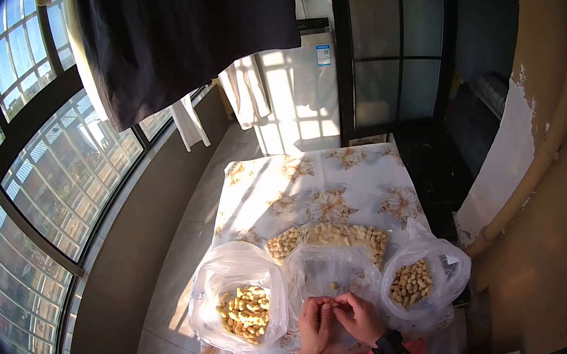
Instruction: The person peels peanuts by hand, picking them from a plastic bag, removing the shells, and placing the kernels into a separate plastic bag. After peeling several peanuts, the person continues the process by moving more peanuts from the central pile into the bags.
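My left hand (315, 324) and my right hand (360, 319) meet at the fingertips, pinched together over the near edge of a clear plastic bag (311, 267). Whatever sits between the fingers is too small or hidden to make out. A small brownish piece (334, 285) lies in that middle bag, just beyond my fingertips. To the left, an opened plastic bag (208, 287) holds a heap of peanuts in their shells (245, 312). Another open bag (457, 265) on the right holds more unshelled peanuts (412, 283). Behind the middle bag lies a long, filled bag of peanuts (348, 238).
The bags rest on a table with a white flowered tablecloth (335, 174). Barred windows (73, 160) run along the left. Dark clothing (181, 30) hangs overhead. A pale fridge-like cabinet (303, 92) and a dark-framed glass door (390, 54) stand behind; a pipe (542, 164) runs down the right wall.
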Demonstrator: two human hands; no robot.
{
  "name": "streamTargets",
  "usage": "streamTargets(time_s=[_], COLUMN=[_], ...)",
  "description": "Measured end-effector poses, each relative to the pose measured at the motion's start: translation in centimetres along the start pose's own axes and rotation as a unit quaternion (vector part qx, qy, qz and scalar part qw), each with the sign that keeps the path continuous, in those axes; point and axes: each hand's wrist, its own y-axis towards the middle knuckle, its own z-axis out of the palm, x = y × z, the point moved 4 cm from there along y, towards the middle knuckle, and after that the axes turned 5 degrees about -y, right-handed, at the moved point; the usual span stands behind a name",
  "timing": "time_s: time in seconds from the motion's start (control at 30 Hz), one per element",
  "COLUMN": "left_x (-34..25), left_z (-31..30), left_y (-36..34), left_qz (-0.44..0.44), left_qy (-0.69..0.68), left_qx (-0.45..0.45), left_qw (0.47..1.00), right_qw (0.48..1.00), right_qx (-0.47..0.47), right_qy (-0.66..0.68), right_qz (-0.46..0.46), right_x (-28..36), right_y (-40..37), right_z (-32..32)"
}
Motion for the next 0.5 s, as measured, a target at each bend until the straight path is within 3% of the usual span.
streamTargets(time_s=[0.5], left_x=[0.21], left_z=[0.07], left_y=[0.00], left_qz=[0.005], left_qy=[0.003], left_qx=[-0.002], left_qw=[1.000], right_qw=[1.000], right_qx=[-0.007], right_qy=[-0.017], right_qz=[-0.015], right_x=[0.04], right_y=[0.06], right_z=[-0.07])
